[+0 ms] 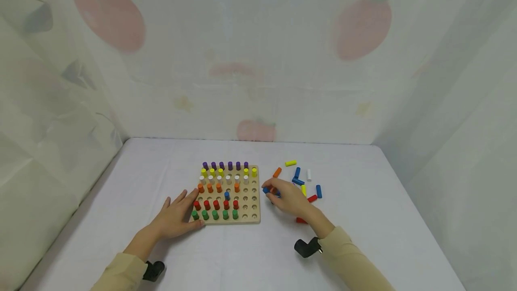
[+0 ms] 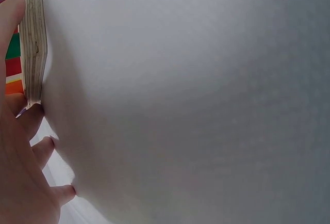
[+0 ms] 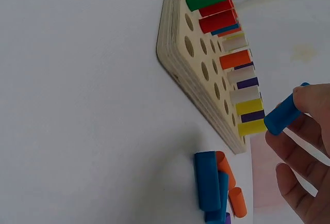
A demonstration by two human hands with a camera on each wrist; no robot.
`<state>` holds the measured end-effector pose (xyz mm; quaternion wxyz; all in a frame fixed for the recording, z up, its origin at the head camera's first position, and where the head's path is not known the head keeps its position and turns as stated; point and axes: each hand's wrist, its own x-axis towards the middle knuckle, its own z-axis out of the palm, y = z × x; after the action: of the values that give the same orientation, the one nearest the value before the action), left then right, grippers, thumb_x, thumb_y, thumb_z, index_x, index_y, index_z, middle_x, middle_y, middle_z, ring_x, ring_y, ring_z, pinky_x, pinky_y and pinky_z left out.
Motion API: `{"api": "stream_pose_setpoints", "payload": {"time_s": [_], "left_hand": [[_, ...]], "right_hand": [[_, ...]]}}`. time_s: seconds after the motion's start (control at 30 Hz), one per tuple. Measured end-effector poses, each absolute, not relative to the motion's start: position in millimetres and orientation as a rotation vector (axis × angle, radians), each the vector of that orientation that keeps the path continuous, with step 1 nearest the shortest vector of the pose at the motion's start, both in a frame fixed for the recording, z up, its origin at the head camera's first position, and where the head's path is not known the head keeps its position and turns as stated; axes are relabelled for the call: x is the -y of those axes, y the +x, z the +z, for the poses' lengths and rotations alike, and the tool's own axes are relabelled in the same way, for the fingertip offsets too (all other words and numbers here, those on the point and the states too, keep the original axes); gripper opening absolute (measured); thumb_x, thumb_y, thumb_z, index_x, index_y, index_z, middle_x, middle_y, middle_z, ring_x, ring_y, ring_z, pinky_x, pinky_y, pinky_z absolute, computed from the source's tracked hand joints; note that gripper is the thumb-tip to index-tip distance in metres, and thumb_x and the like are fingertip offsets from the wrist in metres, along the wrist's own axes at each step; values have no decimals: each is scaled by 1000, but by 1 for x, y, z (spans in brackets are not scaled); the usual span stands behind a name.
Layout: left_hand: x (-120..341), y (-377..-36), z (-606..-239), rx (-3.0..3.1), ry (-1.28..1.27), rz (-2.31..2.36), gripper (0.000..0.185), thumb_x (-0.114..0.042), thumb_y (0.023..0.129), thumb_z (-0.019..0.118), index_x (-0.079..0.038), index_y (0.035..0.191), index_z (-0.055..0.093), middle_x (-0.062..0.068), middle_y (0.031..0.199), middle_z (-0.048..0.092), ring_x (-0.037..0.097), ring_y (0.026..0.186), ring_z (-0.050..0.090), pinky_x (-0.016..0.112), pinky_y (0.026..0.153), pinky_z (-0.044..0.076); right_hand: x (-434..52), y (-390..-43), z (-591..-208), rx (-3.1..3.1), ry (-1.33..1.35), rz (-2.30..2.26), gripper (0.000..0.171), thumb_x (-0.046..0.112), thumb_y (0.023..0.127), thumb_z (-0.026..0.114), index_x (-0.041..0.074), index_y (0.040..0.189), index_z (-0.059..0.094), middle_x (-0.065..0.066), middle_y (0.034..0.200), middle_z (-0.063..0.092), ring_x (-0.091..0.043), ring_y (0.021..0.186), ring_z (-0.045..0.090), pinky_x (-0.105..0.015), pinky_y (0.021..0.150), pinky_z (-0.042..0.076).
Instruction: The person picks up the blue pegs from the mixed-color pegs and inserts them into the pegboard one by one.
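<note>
My right hand pinches a blue peg between thumb and fingers, just right of the wooden pegboard. In the right wrist view this peg is tilted and raised above the loose ones. My left hand rests at the board's left side, fingers spread, with the thumb by the near left corner and fingertips against the edge. Upright pegs stand in rows: purple at the back, then yellow, white, orange, red and green in front. One blue peg stands in the row between orange and red. Bare holes show mostly on the right.
Loose pegs lie on the white table right of the board, including a yellow peg, a white peg, a blue peg and a red peg. Some are partly hidden by my right hand. A patterned curtain hangs behind.
</note>
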<state>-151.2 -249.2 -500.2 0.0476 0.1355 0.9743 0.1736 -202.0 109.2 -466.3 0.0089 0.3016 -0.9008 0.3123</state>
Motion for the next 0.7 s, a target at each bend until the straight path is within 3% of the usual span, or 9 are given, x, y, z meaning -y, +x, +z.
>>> {"api": "stream_pose_setpoints", "payload": {"time_s": [0.27, 0.7], "left_hand": [[248, -150, -498, -2970, 406, 528, 100, -68, 71, 61, -11, 146, 27, 12, 147, 35, 40, 135, 26, 69, 102, 11], [249, -152, -502, -2975, 406, 525, 100, -69, 71, 60, -12, 146, 26, 11, 146, 35, 39, 135, 26, 70, 102, 11]], "right_hand": [[-97, -206, -460, 2755, 960, 1026, 24, 16, 88, 62, 14, 112, 59, 7, 100, 65, -4, 82, 57, -25, 70, 54], [-70, -211, -447, 2681, 1008, 1131, 21, 11, 88, 62, 7, 108, 58, 1, 98, 64, -9, 85, 60, -30, 73, 55]]}}
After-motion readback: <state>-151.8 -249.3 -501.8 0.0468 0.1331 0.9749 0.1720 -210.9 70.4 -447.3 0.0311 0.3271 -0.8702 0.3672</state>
